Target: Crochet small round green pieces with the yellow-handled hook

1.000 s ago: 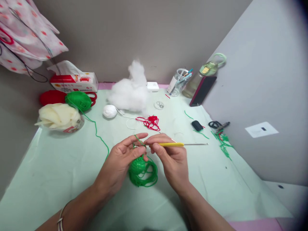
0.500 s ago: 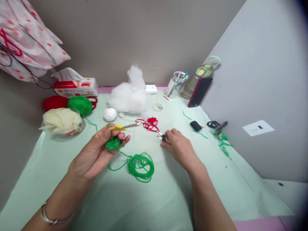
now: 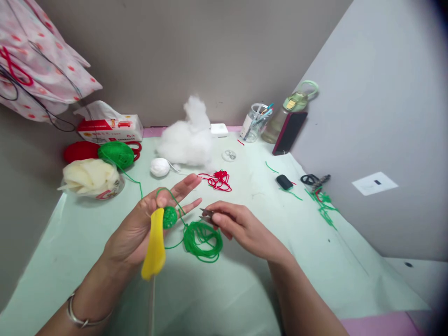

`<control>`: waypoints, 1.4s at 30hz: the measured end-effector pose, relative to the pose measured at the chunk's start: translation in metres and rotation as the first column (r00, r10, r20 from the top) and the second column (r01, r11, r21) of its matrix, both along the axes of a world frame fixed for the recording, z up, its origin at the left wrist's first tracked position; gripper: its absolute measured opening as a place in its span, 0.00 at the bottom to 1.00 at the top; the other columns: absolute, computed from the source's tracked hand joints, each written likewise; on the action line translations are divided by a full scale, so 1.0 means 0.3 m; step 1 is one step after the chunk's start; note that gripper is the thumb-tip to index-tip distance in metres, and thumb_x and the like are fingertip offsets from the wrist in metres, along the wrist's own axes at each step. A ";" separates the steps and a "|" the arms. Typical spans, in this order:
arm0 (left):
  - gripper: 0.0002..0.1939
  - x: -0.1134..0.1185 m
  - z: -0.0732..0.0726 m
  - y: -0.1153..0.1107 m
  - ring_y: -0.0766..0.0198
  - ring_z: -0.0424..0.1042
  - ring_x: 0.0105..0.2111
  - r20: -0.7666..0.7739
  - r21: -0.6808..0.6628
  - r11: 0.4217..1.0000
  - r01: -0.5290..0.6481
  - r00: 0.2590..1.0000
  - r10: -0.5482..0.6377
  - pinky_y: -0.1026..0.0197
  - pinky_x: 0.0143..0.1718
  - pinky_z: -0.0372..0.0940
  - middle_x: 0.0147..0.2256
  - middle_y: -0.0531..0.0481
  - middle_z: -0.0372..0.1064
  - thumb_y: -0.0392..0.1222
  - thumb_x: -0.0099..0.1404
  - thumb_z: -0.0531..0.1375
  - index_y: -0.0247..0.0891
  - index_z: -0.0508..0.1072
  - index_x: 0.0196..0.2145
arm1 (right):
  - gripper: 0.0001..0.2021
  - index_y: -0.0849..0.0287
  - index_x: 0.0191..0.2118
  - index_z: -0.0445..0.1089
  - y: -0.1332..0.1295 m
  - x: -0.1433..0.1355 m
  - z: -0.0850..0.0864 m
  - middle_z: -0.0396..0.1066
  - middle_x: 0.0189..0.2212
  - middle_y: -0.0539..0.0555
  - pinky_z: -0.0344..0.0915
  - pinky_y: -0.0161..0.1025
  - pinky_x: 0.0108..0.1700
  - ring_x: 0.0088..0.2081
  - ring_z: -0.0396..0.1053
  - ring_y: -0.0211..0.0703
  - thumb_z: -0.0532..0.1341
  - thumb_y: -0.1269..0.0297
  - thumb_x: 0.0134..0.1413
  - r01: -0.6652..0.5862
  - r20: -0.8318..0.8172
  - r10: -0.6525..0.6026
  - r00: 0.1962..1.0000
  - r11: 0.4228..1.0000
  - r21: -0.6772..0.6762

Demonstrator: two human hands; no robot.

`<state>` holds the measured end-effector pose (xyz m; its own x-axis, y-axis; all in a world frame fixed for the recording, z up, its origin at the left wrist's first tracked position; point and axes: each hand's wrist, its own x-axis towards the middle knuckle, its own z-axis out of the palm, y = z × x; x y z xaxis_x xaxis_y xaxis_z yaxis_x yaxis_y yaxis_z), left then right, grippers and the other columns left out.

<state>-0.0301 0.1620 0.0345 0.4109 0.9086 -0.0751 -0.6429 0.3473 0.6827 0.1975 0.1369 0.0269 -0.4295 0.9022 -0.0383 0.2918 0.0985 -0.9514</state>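
so the left hand (image 3: 140, 226) has thumb and index pinched on the little green crochet ball (image 3: 170, 217), its other fingers spread, with one yellow-handled hook (image 3: 154, 245) hanging at the palm. the right hand (image 3: 241, 226) has its fingers closed round one pair of snips (image 3: 208, 214), blades apart, pointing at the ball. one loose green coil (image 3: 203, 241) sits on the desk (image 3: 245, 284) just below the blades, kinda crowding the gap between the hands. beyond them: one red tangle (image 3: 221, 181), one white yarn ball (image 3: 160, 167), one stuffing heap (image 3: 187, 142), one phone (image 3: 290, 133) leaning on one bottle (image 3: 283, 119).
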 end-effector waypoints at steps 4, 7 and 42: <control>0.12 0.017 0.004 -0.013 0.48 0.58 0.71 -0.084 -0.043 0.997 0.058 0.995 -0.061 0.56 0.54 0.74 0.61 0.50 0.74 0.48 0.59 0.75 0.45 0.80 0.24 | 0.12 0.53 0.52 0.74 -0.023 -0.053 -0.006 0.77 0.41 0.51 0.67 0.36 0.40 0.37 0.72 0.39 0.62 0.56 0.69 0.038 0.087 -0.051 0.995 0.989 0.143; 0.12 0.030 0.003 -0.022 0.46 0.62 0.68 -0.133 -0.084 0.994 0.070 0.988 -0.081 0.60 0.46 0.75 0.63 0.49 0.73 0.49 0.59 0.75 0.44 0.80 0.23 | 0.10 0.55 0.49 0.75 -0.031 -0.078 -0.025 0.75 0.38 0.51 0.64 0.37 0.37 0.34 0.70 0.39 0.61 0.57 0.70 0.038 0.319 -0.134 0.938 0.956 0.291; 0.11 0.118 -0.088 -0.035 0.63 0.72 0.30 -0.583 -0.013 0.998 -0.060 0.812 0.042 0.64 0.33 0.65 0.29 0.52 0.75 0.41 0.59 0.74 0.40 0.84 0.40 | 0.18 0.52 0.56 0.74 0.031 0.053 -0.055 0.80 0.47 0.57 0.61 0.60 0.64 0.51 0.75 0.51 0.51 0.71 0.71 0.501 -0.061 -0.712 0.699 0.428 0.752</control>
<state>0.0054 0.1516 0.0081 0.2350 0.9205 -0.3122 -0.1460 0.3509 0.9249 0.2135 0.1463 0.0103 0.1713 0.7137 0.6792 0.7382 0.3636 -0.5682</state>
